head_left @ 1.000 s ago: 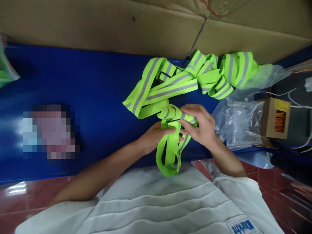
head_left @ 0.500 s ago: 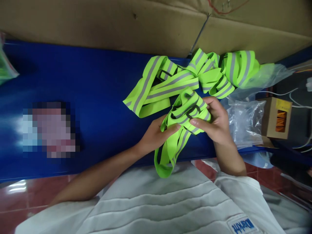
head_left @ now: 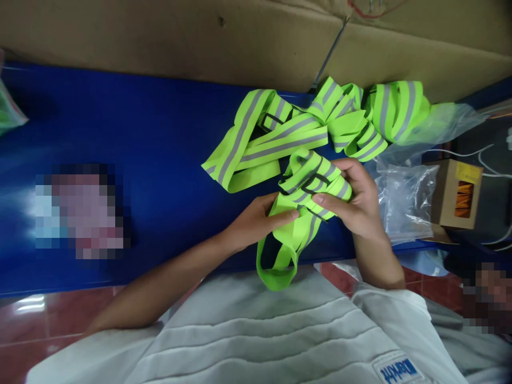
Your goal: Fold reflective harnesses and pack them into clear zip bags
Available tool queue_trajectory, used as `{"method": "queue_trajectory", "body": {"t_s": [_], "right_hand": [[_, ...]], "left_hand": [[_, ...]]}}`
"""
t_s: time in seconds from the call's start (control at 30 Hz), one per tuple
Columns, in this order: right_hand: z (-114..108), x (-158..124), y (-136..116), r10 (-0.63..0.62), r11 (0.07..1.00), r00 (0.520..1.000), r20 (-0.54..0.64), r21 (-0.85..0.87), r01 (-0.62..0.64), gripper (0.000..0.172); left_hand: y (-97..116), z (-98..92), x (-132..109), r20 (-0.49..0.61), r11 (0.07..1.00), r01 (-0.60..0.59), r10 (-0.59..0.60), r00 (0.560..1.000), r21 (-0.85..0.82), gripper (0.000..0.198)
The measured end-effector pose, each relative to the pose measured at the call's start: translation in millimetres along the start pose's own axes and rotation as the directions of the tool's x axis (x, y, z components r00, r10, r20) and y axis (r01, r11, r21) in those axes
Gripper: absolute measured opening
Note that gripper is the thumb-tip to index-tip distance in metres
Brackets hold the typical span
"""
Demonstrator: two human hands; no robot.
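Note:
Between my hands is a bundled reflective strap [head_left: 316, 181], neon yellow-green with a grey stripe and black buckles. My right hand [head_left: 358, 205] grips its folded end, thumb on top near a buckle and fingers behind. My left hand [head_left: 260, 221] pinches the lower left part between thumb and fingers; some fingertips are hidden behind the band. A loose loop of the strap hangs below, over the table's front edge. Just beyond lies another reflective strap [head_left: 256, 144], loosely folded with a black buckle. More coiled straps [head_left: 356, 117] sit to its right.
A blue table [head_left: 160, 133] carries everything, with a cardboard box wall [head_left: 160, 42] along its back. At right are clear plastic bags [head_left: 408, 200], a small cardboard box [head_left: 452, 197] with orange contents, and white cables. A blurred-out item [head_left: 88, 210] lies at left.
The held strap has turned slightly and its folded end has shifted a little right. The left hand has moved slightly right along with it. Both hands keep their grip.

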State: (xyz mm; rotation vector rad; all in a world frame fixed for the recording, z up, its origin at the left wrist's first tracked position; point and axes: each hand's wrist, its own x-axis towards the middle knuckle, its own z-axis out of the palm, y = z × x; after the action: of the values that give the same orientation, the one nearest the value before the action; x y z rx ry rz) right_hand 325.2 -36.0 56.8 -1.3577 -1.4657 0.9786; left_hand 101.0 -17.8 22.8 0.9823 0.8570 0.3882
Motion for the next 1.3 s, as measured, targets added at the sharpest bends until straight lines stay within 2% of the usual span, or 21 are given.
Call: {"method": "queue_trajectory", "body": {"t_s": [0.1, 0.23, 0.33, 0.4, 0.47, 0.53, 0.6, 0.77, 0.83, 0.93, 1.03, 1.17, 1.23, 1.3], "right_hand": [[5.8, -1.6, -1.0, -0.155, 0.972, 0.988, -0.011, -0.179, 0.151, 0.045], [15.3, -1.5, 1.6, -0.371, 0.872, 0.926, 0.073, -0.314, 0.375, 0.041], [18.1, -1.1, 2.8, -0.39, 0.872, 0.918, 0.068, -0.292, 0.392, 0.041], [18.0, -1.2, 3.3, -0.393, 0.878, 0.918, 0.047, -0.278, 0.39, 0.043], [17.5, -1.8, 4.6, -0.41, 0.867, 0.911, 0.055, -0.287, 0.408, 0.042], [17.5, -2.5, 7.3, -0.44, 0.838, 0.893, 0.097, -0.314, 0.447, 0.043], [17.8, -2.9, 11.4, -0.496, 0.785, 0.855, 0.149, -0.345, 0.515, 0.045], [17.9, 0.3, 20.4, -0.664, 0.556, 0.697, 0.271, -0.444, 0.703, 0.047], [18.4, 2.3, 21.1, -0.666, 0.485, 0.679, 0.31, -0.511, 0.71, 0.042], [21.8, 3.6, 19.2, -0.606, 0.438, 0.704, 0.371, -0.583, 0.684, 0.038], [25.8, 3.5, 16.1, -0.532, 0.458, 0.727, 0.434, -0.574, 0.679, 0.035], [22.5, 5.0, 12.6, -0.395, 0.667, 0.759, 0.517, -0.407, 0.624, 0.041], [16.8, 6.0, 10.8, -0.382, 0.768, 0.775, 0.503, -0.294, 0.569, 0.041], [10.1, 6.5, 8.2, -0.384, 0.828, 0.813, 0.439, -0.226, 0.513, 0.037]], "left_hand": [[-1.9, 1.1, 0.7, 0.015, 0.997, 0.036, -0.035, 0.999, -0.073, 0.043], [-3.2, 4.1, 2.2, -0.034, 0.995, -0.017, 0.014, 0.999, -0.097, 0.039], [-5.1, 10.1, 1.7, -0.017, 0.984, -0.02, 0.017, 1.0, -0.179, 0.051], [-6.1, 14.2, 0.0, 0.057, 0.951, 0.059, -0.044, 0.997, -0.305, 0.056], [-6.3, 16.6, -2.2, 0.142, 0.893, 0.165, -0.116, 0.983, -0.418, 0.05], [-5.4, 16.5, -3.6, 0.179, 0.858, 0.224, -0.157, 0.971, -0.462, 0.036], [-3.4, 14.5, -4.5, 0.167, 0.865, 0.218, -0.158, 0.973, -0.452, 0.028], [4.6, 10.4, -7.9, 0.165, 0.876, 0.205, -0.146, 0.975, -0.437, 0.028], [7.5, 10.3, -9.5, 0.184, 0.889, 0.202, -0.137, 0.973, -0.411, 0.033], [8.7, 11.0, -9.7, 0.169, 0.886, 0.14, -0.07, 0.983, -0.442, 0.049], [6.9, 11.4, -6.5, 0.047, 0.854, 0.036, -0.014, 0.999, -0.519, 0.056], [6.2, 9.3, -1.8, -0.094, 0.834, 0.017, -0.083, 0.992, -0.551, 0.052], [6.7, 7.4, -0.9, -0.114, 0.834, 0.031, -0.112, 0.987, -0.55, 0.053], [7.0, 6.0, -1.1, -0.069, 0.844, 0.059, -0.113, 0.991, -0.533, 0.057]]}}
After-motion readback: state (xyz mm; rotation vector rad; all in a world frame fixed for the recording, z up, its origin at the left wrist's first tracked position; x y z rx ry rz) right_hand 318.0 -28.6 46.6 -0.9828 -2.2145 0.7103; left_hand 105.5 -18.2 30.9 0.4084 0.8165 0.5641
